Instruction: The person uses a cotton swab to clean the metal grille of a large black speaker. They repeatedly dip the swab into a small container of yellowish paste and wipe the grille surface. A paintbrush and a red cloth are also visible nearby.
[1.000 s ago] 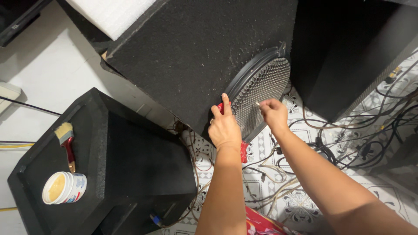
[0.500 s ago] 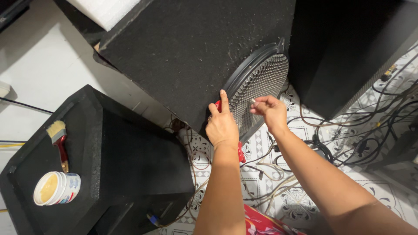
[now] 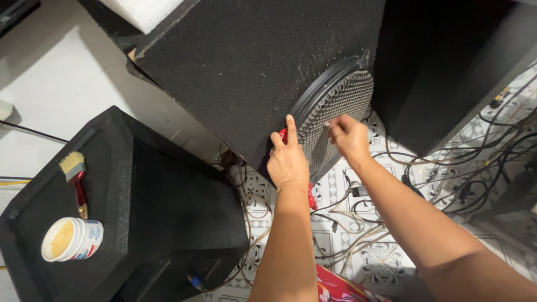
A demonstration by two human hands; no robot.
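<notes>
now the right hand (image 3: 348, 136) has its fingers pinched on a small pale bit, moved in against the grille (image 3: 334, 114). left hand (image 3: 287, 161) stays wrapped round a red tool (image 3: 311, 196), forefinger straight along the grille's rim on the big speaker (image 3: 246, 61). brush (image 3: 75, 176) and tub (image 3: 71, 239) sit apart.

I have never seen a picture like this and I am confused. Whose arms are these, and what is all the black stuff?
The camera sits on a person's head and looks down, so the two bare arms are that person's own. The left hand grips a red-handled tool against the big black felt-covered speaker box. The right hand pinches something tiny, too small to tell, at the round black metal mesh grille. A smaller black box at the left carries a red-handled paintbrush and a white tub of yellowish paste. Tangled cables lie on the patterned tile floor.
</notes>
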